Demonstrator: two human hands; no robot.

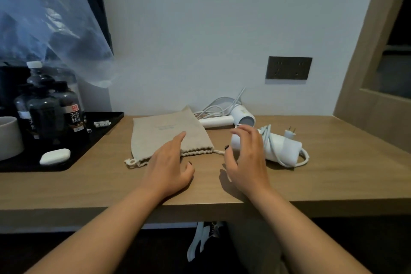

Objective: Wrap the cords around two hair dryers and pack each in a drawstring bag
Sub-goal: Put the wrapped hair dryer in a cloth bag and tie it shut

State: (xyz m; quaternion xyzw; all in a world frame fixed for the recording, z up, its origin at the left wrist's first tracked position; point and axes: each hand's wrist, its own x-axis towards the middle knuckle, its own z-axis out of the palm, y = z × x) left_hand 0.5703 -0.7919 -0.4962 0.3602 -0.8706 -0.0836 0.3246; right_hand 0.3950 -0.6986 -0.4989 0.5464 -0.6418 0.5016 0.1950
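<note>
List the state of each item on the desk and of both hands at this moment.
Drawstring bag: flat, empty-looking, mouth toward the person.
Near hair dryer: lying down, cord wrapped round it.
Far hair dryer: lying down, cord loose.
Left hand: open, over the bag's mouth.
Right hand: open, beside the near dryer.

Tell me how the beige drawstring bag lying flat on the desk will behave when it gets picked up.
The drawstring bag lies flat and thin, so it will probably flop and fold from wherever it is held. It looks empty, so likely light. Its woven cloth seems unlikely to slip, though the gathered mouth may sag shut and need both hands.
</note>
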